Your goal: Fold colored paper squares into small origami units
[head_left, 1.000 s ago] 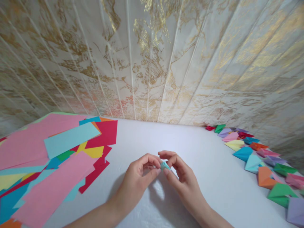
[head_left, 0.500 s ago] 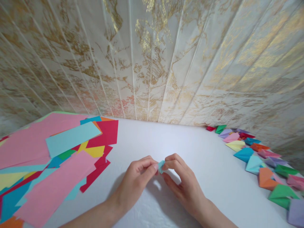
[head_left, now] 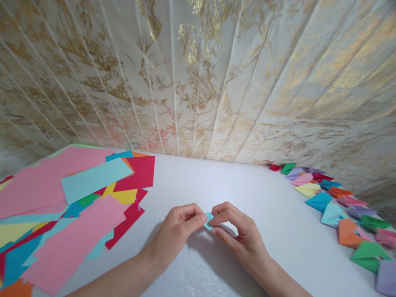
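Both hands (head_left: 178, 229) pinch light-blue paper (head_left: 208, 222) between them; edges partly covered, folds unreadable.

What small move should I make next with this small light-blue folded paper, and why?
Probably steady the small light-blue folded paper with your left hand and gently press its right side with your right hand, since the left pinches one edge and the right is at the other.

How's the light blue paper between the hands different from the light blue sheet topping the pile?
The held paper looks much smaller than the loose sheet. The held paper looks folded, the loose sheet flat. The left hand and right hand pinch the held paper, while the loose sheet lies on other sheets. Both are light blue.
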`<state>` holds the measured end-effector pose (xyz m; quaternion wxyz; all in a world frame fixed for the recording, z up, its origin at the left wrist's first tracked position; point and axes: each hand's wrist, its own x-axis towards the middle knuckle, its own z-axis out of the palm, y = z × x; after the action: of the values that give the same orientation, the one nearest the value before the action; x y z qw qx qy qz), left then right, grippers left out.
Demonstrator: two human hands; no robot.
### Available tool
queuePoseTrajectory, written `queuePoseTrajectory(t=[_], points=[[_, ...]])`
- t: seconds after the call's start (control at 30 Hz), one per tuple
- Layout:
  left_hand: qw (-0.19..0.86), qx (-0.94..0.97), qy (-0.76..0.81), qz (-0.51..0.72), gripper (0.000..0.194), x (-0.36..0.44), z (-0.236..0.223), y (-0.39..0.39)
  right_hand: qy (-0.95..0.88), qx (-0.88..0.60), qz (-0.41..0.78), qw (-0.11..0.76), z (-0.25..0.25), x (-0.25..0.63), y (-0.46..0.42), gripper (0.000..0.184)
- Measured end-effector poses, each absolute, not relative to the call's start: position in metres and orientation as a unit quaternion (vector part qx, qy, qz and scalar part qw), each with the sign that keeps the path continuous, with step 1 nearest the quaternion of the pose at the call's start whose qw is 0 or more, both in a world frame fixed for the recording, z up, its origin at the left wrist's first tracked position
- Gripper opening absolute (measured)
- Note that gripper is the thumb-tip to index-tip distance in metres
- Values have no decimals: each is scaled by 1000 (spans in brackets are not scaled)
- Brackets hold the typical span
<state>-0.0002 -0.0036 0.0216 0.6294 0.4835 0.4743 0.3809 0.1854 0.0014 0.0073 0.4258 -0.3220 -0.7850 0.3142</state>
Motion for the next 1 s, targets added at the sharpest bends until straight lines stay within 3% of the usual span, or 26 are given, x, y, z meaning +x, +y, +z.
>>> queuePoseTrajectory(t=[0.13,0.5,0.73,1.0], points=[[621,487,479,384,31,-1,22,-4,-776,-331,332,421,9,184,-1,3],[600,549,438,383,31,0,19,-6,-603,-372,513,485,2,176,-2,22],[446,692,445,353,24,-3,18,-8,-563,-388,544,486,1,177,1,30],[490,640,436,401,26,2,20,-12,-548,-403,534,502,4,174,-1,32]])
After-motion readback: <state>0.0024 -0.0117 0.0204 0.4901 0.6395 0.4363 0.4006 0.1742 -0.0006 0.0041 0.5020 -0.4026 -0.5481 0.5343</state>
